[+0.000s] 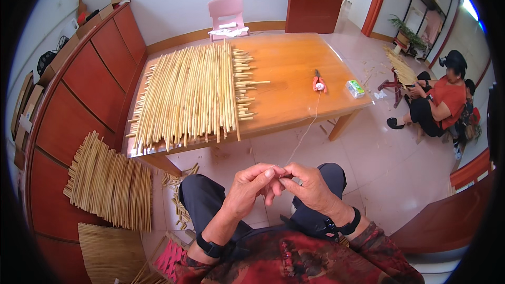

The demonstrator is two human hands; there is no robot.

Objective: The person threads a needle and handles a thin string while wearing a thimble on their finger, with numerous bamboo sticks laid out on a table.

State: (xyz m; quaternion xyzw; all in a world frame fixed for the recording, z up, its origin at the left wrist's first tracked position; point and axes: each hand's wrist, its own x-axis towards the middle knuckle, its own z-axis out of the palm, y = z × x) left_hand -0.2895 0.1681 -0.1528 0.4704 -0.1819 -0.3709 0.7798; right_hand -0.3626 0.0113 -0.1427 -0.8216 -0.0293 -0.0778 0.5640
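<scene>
My left hand (254,188) and my right hand (310,186) meet above my lap, their fingertips pinched together. A thin pale string (303,138) runs from my fingers up to a small white ball of string (320,87) on the table. That ball rests against red-handled pliers (317,81). The string's end between my fingertips is too small to make out. On the left half of the wooden table (286,63) lies a mat of thin straw-coloured sticks (184,94), with cut sticks jutting out at its right edge.
A small green-and-white packet (355,89) sits at the table's right corner. A second stick mat (108,181) leans by the red cabinets (94,92); stick offcuts (179,200) litter the floor. A pink chair (226,16) stands behind the table. At right, a seated person (452,100) handles sticks.
</scene>
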